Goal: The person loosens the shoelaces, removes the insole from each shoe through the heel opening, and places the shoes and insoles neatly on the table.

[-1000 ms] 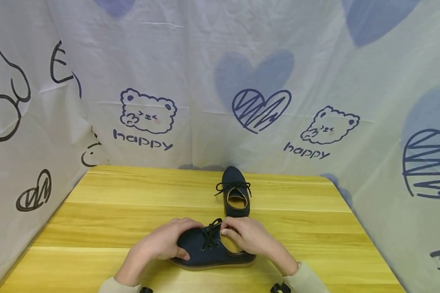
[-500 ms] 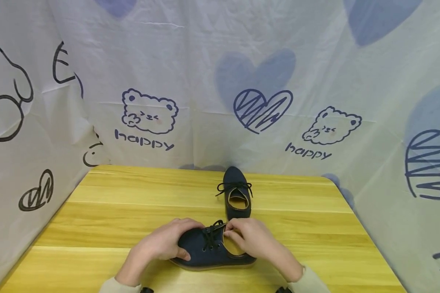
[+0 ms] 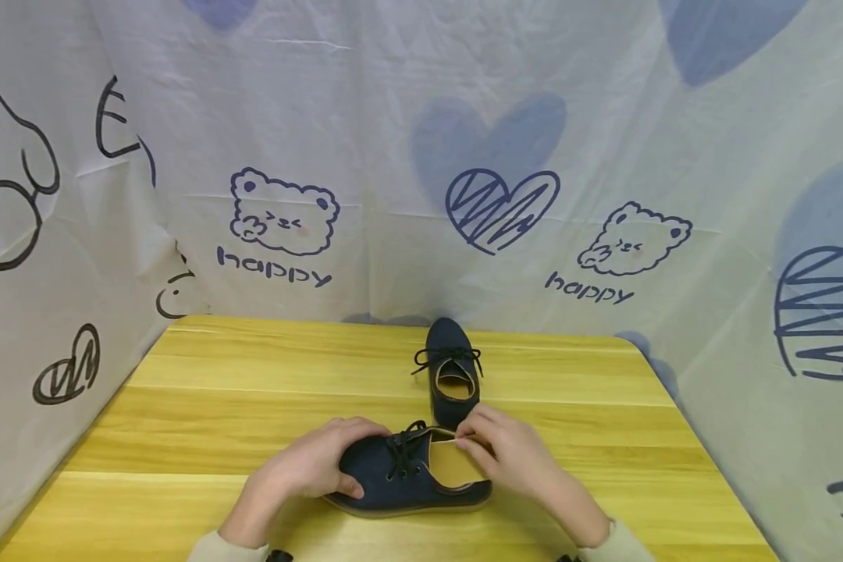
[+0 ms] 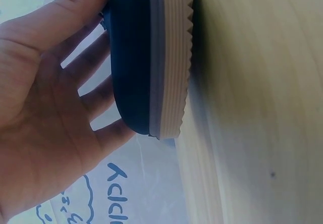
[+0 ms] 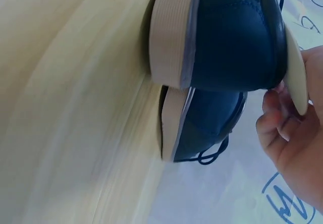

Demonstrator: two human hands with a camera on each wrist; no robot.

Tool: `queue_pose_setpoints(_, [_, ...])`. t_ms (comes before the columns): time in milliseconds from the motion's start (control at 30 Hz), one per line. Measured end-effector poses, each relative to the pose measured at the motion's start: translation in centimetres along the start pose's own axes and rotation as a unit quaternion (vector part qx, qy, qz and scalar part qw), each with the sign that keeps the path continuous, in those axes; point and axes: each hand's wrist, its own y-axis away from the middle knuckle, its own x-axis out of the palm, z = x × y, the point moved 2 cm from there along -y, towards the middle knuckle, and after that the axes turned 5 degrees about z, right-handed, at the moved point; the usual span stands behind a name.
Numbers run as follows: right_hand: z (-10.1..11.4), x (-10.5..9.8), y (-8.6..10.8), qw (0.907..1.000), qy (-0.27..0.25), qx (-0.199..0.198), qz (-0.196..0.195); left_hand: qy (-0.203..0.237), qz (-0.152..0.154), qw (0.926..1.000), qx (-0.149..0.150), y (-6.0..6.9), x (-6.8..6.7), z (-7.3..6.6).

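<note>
A navy lace-up shoe [image 3: 379, 472] lies on the table with its toe to the left. My left hand [image 3: 309, 464] grips its toe, thumb on the near side and fingers over the far side. In the left wrist view the shoe's dark upper [image 4: 130, 57] and ridged pale sole [image 4: 176, 57] show beside the palm. A tan insole [image 3: 457, 467] rises out of the shoe's opening at the heel. My right hand [image 3: 513, 457] pinches the insole's edge. In the right wrist view the pale insole [image 5: 297, 75] sticks out past the heel, partly behind the thumb.
A second navy shoe [image 3: 441, 337], its black laces tied in a bow, stands just behind, toe toward the back. Both rest on a yellow wood-grain table [image 3: 253, 390]. A white printed cloth [image 3: 386, 257] hangs along the back and sides.
My right hand has moved right and slightly away from the shoe's opening. More of the insole now shows, lifted at the heel. The left hand and the shoe have stayed in place.
</note>
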Motion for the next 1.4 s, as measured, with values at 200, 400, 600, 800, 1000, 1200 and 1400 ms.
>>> queue_pose_setpoints(200, [-0.4,-0.6,0.6,0.9986,0.013,-0.05,-0.012,-0.002,0.0,1.0,0.0,0.0,0.0,0.0])
queue_pose_setpoints(400, [-0.3,-1.3,1.1,0.9904,0.035,-0.13,0.028,-0.004,-0.001,1.0,0.002,-0.1,0.0,0.0])
queue_pose_setpoints(600, [0.1,-1.2,1.4,0.9741,0.079,-0.187,0.099,-0.009,-0.002,1.0,0.005,-0.1,-0.2,0.0])
queue_pose_setpoints(800, [0.5,-0.8,1.6,0.967,0.086,-0.192,0.143,-0.007,-0.001,0.9999,0.008,-0.1,-0.1,0.1])
queue_pose_setpoints(1000, [0.5,-0.7,1.7,0.9656,0.08,-0.206,0.137,-0.007,-0.005,0.9999,0.008,-0.1,-0.1,0.0])
queue_pose_setpoints(1200, [0.2,-0.8,1.7,0.9659,0.062,-0.215,0.13,-0.007,-0.006,0.9999,0.009,-0.1,0.0,0.1])
queue_pose_setpoints(1400, [0.1,-0.6,1.7,0.9668,0.05,-0.219,0.122,-0.008,-0.005,0.9999,0.009,0.0,0.0,0.1])
